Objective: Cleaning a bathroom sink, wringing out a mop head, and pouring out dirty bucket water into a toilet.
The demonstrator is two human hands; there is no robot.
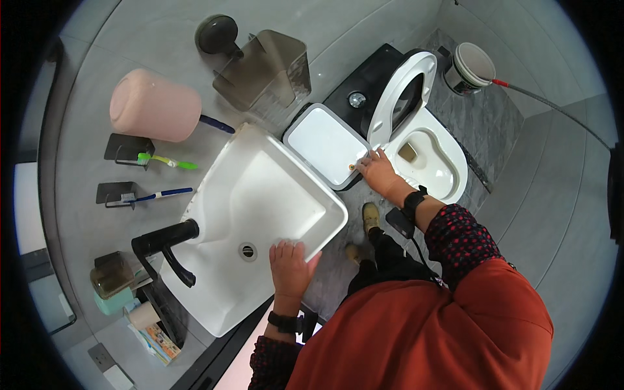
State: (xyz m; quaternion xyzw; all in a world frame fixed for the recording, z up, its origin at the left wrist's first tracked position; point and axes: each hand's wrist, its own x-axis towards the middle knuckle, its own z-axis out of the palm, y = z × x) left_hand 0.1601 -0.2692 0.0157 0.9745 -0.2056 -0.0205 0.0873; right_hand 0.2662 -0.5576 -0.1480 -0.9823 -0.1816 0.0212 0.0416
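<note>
My left hand [289,268] lies over the near rim of the white washbasin [221,286], its fingers stretched out toward the inside of the bowl and the palm bare. A round drain [247,252] sits just to the left of its fingertips. My right hand [378,170] reaches out to the corner of a white bin lid [325,143] with a black surround. Its fingertips touch the lid edge beside a small orange-brown spot [351,167]; the fingers are extended and nothing shows in them.
A white toilet [448,156] with raised seat stands right of the bin, a bucket [473,65] behind it. A black faucet [162,240] rises at the basin's left. On the wall hang a pink cup [156,107], two toothbrushes [168,160] and a smoky holder [263,71].
</note>
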